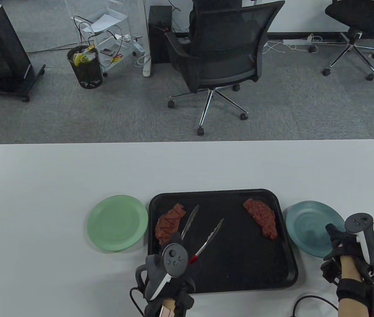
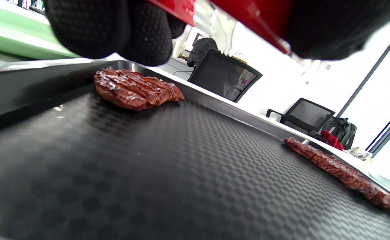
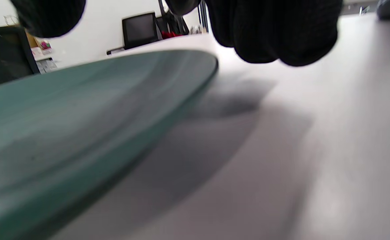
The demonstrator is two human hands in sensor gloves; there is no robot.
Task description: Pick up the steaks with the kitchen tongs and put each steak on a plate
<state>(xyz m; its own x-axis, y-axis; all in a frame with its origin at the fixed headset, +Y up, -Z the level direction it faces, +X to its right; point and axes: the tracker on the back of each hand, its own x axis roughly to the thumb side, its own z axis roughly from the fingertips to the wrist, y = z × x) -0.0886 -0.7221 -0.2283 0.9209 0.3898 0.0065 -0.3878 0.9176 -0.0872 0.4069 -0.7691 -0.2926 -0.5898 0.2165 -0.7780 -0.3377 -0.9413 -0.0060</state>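
Observation:
Two brown steaks lie on a black tray (image 1: 239, 264): the left steak (image 1: 168, 222) (image 2: 133, 88) by the tray's left wall, the right steak (image 1: 261, 218) (image 2: 339, 170) at the far right. My left hand (image 1: 175, 246) grips the red-handled metal tongs (image 1: 206, 238) (image 2: 248, 13) at their handle end. The tong arms are spread apart above the tray, just right of the left steak, holding nothing. A green plate (image 1: 117, 223) (image 2: 11, 40) sits left of the tray, a teal plate (image 1: 310, 228) (image 3: 81, 110) right of it. My right hand (image 1: 343, 242) hovers at the teal plate's right edge, its fingers (image 3: 274, 33) loosely curled and empty.
The tray's raised rim (image 2: 234, 110) stands between the steaks and both plates. The white table (image 1: 74, 171) stretches far and left. An office chair (image 1: 220, 56) stands beyond the far edge. A cable (image 1: 309, 302) lies near my right wrist.

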